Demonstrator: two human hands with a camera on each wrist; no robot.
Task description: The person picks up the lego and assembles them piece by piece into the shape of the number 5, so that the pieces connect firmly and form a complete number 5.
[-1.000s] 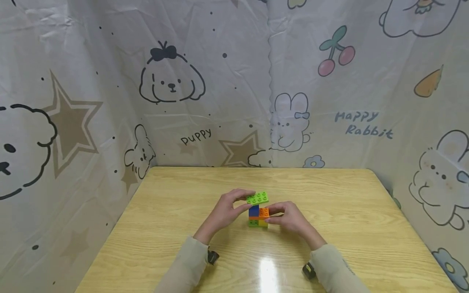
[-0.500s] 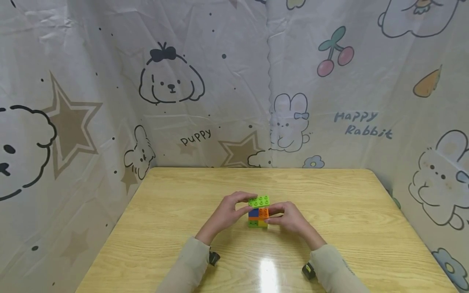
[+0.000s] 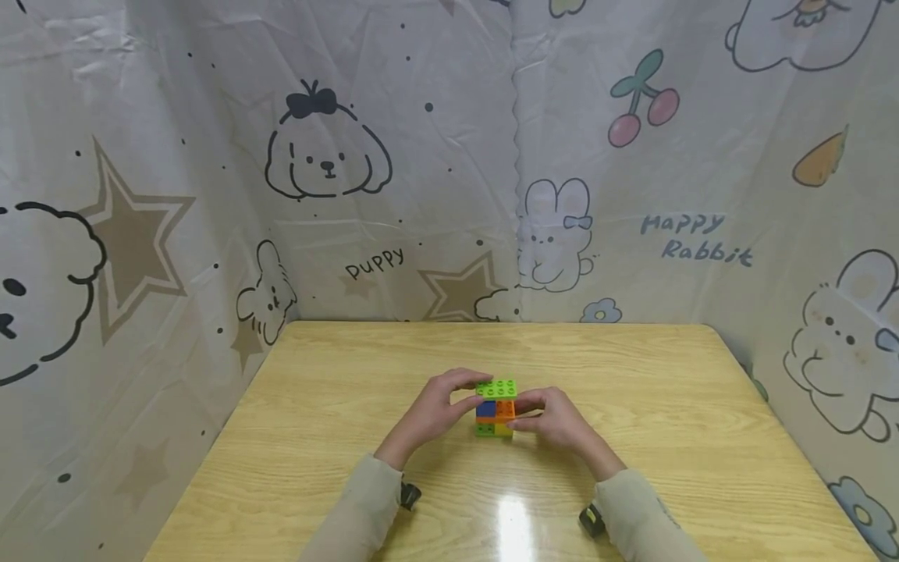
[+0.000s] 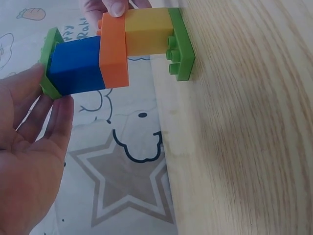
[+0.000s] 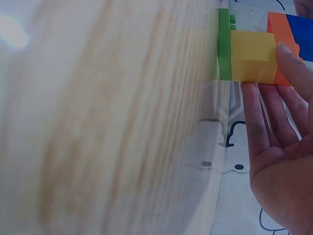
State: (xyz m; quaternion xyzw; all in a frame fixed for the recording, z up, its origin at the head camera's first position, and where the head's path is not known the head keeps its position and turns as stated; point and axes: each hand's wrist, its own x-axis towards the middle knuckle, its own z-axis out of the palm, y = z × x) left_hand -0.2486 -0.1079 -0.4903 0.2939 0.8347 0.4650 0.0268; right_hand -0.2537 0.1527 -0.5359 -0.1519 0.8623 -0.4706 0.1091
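Left grip [image 3: 437, 400] pinches the green top plate [image 3: 500, 389], right grip [image 3: 558, 417] the orange block [image 4: 115, 54]; the stack [image 3: 495, 419] is on the counter [image 3: 632, 367]. Lean too hard over the overhanging blue block [image 4: 78, 66] and orange might pop loose.

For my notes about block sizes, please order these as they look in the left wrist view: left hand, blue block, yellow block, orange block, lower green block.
Largest to smallest:
1. Left hand, helped by nearness
2. Blue block
3. Yellow block and orange block, too alike to rank
4. Lower green block
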